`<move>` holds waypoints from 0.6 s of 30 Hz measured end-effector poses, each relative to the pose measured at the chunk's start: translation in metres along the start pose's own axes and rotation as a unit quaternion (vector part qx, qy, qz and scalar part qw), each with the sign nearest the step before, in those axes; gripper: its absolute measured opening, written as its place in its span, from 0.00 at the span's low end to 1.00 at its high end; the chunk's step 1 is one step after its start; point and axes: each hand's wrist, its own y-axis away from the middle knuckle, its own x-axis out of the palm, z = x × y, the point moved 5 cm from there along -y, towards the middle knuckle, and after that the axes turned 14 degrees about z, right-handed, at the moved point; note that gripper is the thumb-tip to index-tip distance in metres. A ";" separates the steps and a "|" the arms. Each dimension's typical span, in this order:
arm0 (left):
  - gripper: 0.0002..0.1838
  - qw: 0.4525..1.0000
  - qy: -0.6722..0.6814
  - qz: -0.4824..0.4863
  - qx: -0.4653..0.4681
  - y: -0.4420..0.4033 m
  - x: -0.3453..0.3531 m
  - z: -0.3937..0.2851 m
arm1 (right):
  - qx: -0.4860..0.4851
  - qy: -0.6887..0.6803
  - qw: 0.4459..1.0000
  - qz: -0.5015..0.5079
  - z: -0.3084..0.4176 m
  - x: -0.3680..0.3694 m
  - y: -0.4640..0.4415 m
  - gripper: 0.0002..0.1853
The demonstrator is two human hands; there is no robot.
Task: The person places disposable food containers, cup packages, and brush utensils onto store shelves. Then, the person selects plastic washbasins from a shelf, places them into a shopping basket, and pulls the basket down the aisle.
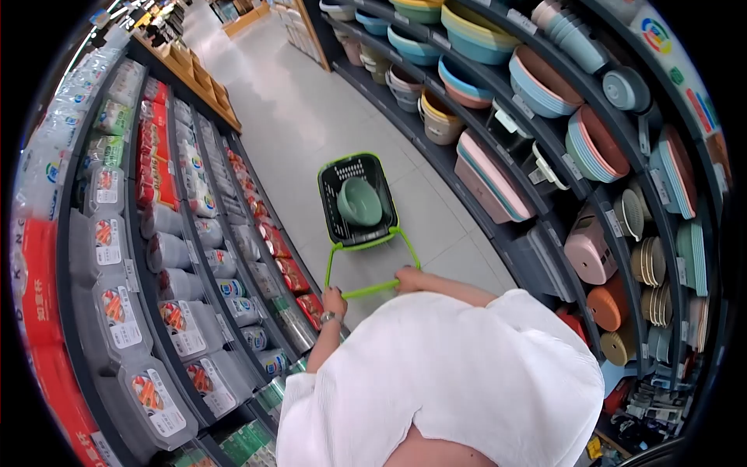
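Note:
A black shopping basket [326, 198] with a bright green rim and handle is in front of me in the aisle. Inside it lies a green bowl [360, 202], tilted so that its hollow shows. My left hand [334, 300], with a watch [330, 317] at the wrist, is closed round the left end of the green handle [370, 290]. At the handle's right end my right hand [407, 279] is closed round it too. Both hands are small in the view, and single fingers are hard to make out.
On the left, shelves hold clear plastic food boxes [117, 315], cup packs [166, 251] and red packets [153, 152]. Shelves on the right carry stacked basins [542, 82], pink tubs [490, 179] and an orange stool [608, 303]. Grey tiled floor [292, 117] runs ahead between them.

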 end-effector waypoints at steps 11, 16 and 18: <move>0.10 0.999 -0.040 0.002 0.002 -0.135 -0.069 -0.016 | 0.008 0.006 0.999 -0.035 -0.026 -0.123 -0.063 0.16; 0.09 0.999 -0.037 0.006 0.031 -0.200 -0.119 0.001 | -0.008 -0.018 0.999 -0.045 -0.017 -0.171 -0.106 0.15; 0.09 0.998 -0.036 -0.015 0.046 -0.233 -0.134 0.011 | -0.010 -0.030 0.998 -0.059 -0.015 -0.193 -0.129 0.15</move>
